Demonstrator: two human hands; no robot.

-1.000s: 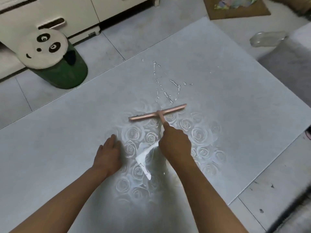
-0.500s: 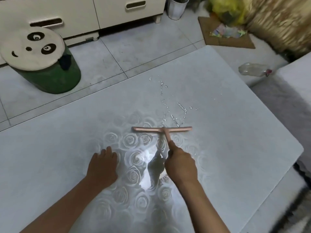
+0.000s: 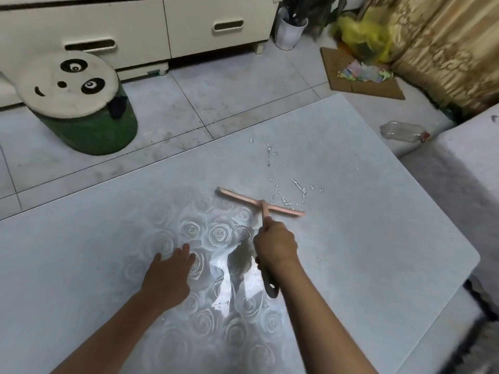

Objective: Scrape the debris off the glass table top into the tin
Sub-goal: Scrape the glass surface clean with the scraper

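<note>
Debris [image 3: 297,184]: white flecks and streaks, lying scattered on the glass table top [image 3: 378,252] just beyond the pink T-shaped scraper [image 3: 237,195].
Right hand [image 3: 275,245]: gripping the handle, fingers curling round it.
Left hand [image 3: 168,271]: resting flat, fingers straight.
Blade: level earlier, now slanting.

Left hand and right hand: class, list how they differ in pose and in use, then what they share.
The left hand lies palm down with straight fingers on the glass table top; the right hand is curled round the handle of the pink scraper. The left hand holds nothing; the right hand sets the blade at the near edge of the white debris. Both are bare and over the rose pattern.
</note>
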